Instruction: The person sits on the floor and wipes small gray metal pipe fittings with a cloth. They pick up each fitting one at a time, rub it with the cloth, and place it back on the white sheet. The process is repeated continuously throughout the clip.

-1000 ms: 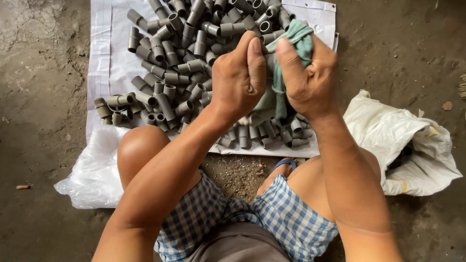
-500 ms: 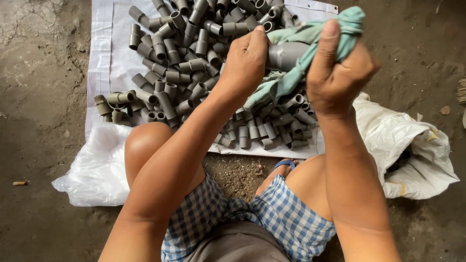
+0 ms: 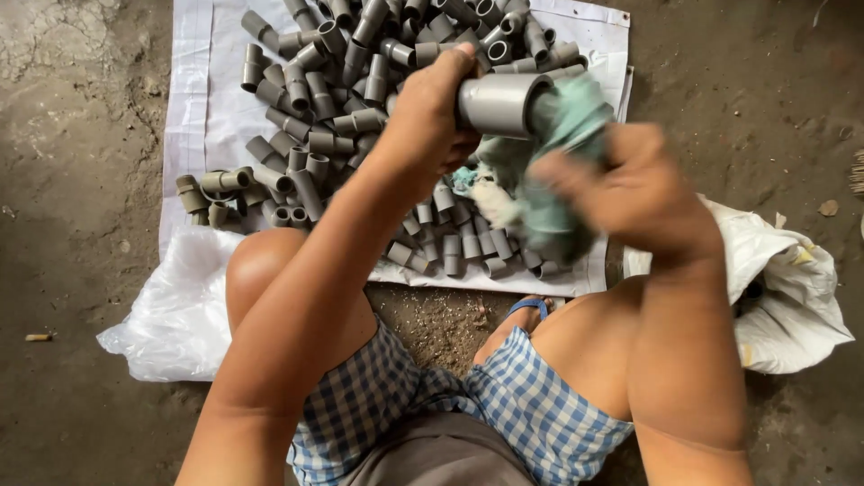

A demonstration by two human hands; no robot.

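A dirt floor carries a white sheet heaped with short grey pipe pieces. A clear plastic bag lies by the left knee and a white sack by the right. From the head camera, the left hand is clenched around a grey fitting, held above the heap. The right hand, blurred, grasps a green rag whose upper end is pressed against the fitting's open end.
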